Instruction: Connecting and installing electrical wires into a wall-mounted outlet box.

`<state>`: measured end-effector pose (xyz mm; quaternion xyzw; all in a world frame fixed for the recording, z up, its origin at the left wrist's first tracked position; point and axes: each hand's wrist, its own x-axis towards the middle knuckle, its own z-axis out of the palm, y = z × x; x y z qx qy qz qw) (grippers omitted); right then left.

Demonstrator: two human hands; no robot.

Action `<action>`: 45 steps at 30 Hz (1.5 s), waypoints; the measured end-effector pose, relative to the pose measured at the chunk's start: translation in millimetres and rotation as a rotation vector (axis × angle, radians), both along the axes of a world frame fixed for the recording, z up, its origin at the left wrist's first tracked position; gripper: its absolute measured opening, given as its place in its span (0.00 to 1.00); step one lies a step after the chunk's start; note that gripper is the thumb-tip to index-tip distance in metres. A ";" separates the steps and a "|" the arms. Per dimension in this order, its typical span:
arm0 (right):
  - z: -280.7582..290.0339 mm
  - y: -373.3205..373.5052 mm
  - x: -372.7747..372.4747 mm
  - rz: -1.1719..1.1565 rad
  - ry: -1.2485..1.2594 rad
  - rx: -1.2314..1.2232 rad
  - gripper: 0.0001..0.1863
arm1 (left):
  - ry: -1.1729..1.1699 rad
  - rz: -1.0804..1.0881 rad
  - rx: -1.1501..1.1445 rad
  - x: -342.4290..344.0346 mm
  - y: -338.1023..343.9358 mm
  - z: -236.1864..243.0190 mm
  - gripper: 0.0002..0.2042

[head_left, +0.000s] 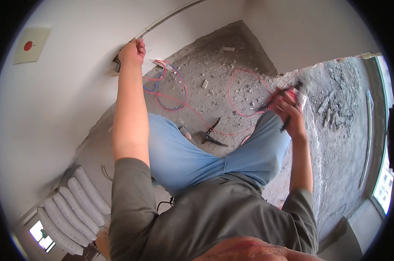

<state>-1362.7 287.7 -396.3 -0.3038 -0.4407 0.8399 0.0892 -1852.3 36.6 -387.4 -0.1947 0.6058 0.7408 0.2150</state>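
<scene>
My left hand (133,51) is raised to the wall, its fingers curled together at the lower end of a narrow channel (155,24). What they pinch is hidden; beneath the hand is a dark opening with a box edge (116,65). Loops of red wire (187,89) and blue wire (173,107) hang and lie just below it. On the right, above my knee, my right hand (291,114) grips a slim black tool (286,125), blurred so its kind is unclear. A coil of red wire (273,101) lies beside that hand.
Open pliers (212,135) with dark handles lie on the rough concrete floor (214,65) between my legs. Rubble (334,115) is strewn at right near the window. A wall plate with a red disc (28,46) is at upper left; stacked pale sacks (75,204) are at lower left.
</scene>
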 end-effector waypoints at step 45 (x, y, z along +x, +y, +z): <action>11.6 -124.1 -345.5 0.567 -0.394 1.657 0.19 | 0.090 -0.063 0.026 8.0 1.8 -7.3 0.11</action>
